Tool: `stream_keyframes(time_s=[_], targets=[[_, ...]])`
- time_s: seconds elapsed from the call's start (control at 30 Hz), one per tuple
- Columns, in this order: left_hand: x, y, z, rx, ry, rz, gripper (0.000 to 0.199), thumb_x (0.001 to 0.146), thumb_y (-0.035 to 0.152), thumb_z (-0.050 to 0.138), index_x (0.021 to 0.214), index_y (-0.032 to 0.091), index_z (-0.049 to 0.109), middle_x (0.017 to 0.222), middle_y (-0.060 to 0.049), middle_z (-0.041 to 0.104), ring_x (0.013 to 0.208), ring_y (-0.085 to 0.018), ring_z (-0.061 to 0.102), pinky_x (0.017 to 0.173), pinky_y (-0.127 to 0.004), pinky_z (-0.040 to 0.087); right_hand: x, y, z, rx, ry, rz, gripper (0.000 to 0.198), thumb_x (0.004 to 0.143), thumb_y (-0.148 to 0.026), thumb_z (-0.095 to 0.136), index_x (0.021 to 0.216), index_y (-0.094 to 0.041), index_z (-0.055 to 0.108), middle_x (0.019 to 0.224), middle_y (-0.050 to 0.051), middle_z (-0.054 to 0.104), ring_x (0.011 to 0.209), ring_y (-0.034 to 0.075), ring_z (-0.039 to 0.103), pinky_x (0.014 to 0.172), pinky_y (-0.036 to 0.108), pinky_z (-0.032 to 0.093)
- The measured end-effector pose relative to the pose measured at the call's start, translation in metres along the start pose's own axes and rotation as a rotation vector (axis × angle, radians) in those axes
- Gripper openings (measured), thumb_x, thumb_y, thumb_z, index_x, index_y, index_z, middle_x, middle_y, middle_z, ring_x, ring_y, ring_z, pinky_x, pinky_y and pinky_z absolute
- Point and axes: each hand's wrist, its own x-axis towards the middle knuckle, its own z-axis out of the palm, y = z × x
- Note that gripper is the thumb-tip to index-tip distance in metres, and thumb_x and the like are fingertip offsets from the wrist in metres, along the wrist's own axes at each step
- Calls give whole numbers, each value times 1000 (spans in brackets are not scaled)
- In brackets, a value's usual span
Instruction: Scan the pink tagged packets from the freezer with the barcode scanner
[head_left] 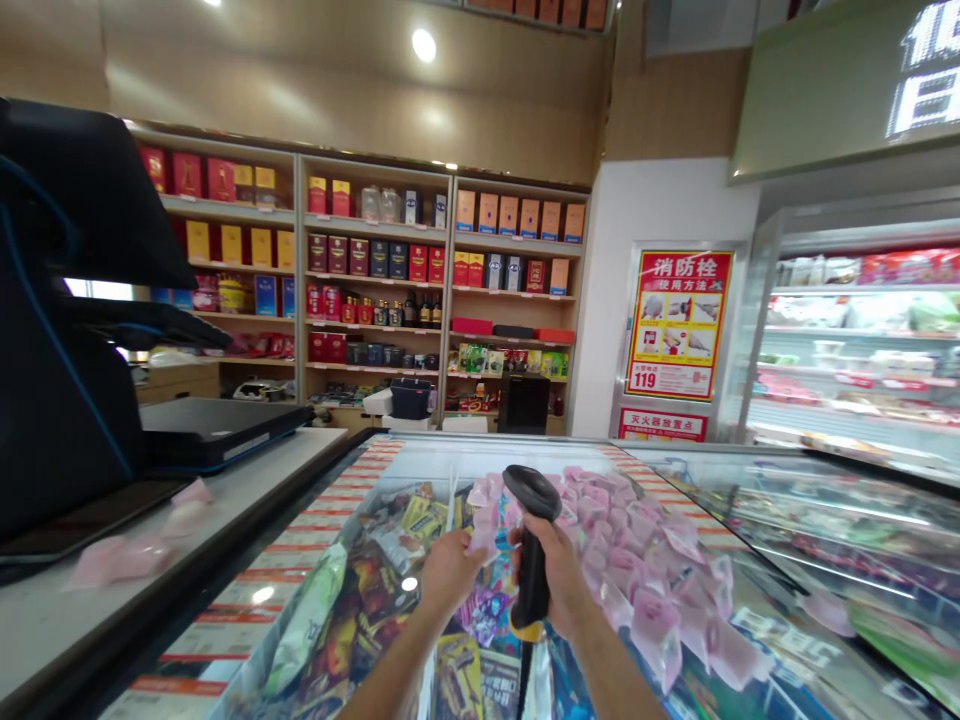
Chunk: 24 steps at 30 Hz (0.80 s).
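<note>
- At the far left, on the white counter (247,515), a few loose pink packets (127,560) lay well apart from both hands.
- Right of these, over the glass-topped freezer (442,455), the left hand (454,570) reached in from the near side, fingers curled and drawn together at the tips – they pinched a single pink packet (484,535).
- That packet sat at the far side of the left fingertips, just left of the scanner (533,560) and near its head; whether the two touched was hard to tell.
- The scanner stood between the hands, its long axis running from cable end near to head far.
- The right hand (555,565) had its fingers wrapped closed around the scanner's handle.
- Farther right, a heap of pink packets (630,560) spread over the glass – the right hand was the nearer one to it.
</note>
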Motion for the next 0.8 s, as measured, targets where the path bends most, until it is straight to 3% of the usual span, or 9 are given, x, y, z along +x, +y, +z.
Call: stream_keyframes(time_s=[0.13,0.27,0.37,0.47,0.57,0.63,0.7,0.8], targets=[[16,-13,-32,-203,-19,-164,20,68,33,42,61,17,52,52,-2,55,62,-16,58,59,-25,44,-4,7,3,-31,-96,124,34,65,-46,49,63,-12,52,40,-2,49,31,8,43,33,20,35],[22,-30,-63,-329,-2,-265,22,73,28,34,81,15,51,56,-1,58,52,-11,58,53,-23,46,-5,23,9,-93,-193,181,33,65,-46,48,60,-13,50,38,-2,49,27,8,41,28,18,30],[25,-38,-75,-292,51,-282,32,72,25,36,101,14,44,67,-2,60,57,-12,59,57,-26,47,-5,32,15,-97,-197,181,32,64,-46,48,62,-14,48,37,-3,49,26,8,41,27,17,29],[34,-39,-78,-155,132,-241,38,68,27,43,104,14,46,88,-9,59,82,-21,58,70,-33,44,-5,36,17,-74,-161,202,32,64,-46,48,66,-14,48,37,-4,48,26,8,41,27,18,30],[44,-35,-74,17,212,-145,48,59,32,53,104,18,48,114,-13,46,109,-31,39,87,-40,31,-3,37,16,-46,-134,219,32,64,-46,48,71,-14,49,40,-3,50,26,8,42,27,19,32],[50,-33,-69,104,234,-88,54,56,34,55,107,20,46,122,-14,38,113,-35,32,88,-46,27,-1,38,15,-19,-129,194,33,63,-46,50,71,-14,48,46,-2,54,27,8,43,27,19,32],[56,-33,-66,162,222,-40,51,55,29,55,105,20,48,117,-14,44,109,-35,36,84,-47,29,1,39,13,-7,-142,169,34,61,-48,51,68,-14,48,48,-1,55,27,8,43,26,19,32],[62,-38,-68,198,182,32,32,59,18,49,91,20,52,92,-9,59,99,-29,48,81,-41,33,3,39,11,9,-154,153,36,59,-49,52,66,-14,48,50,1,56,27,8,43,26,19,31]])
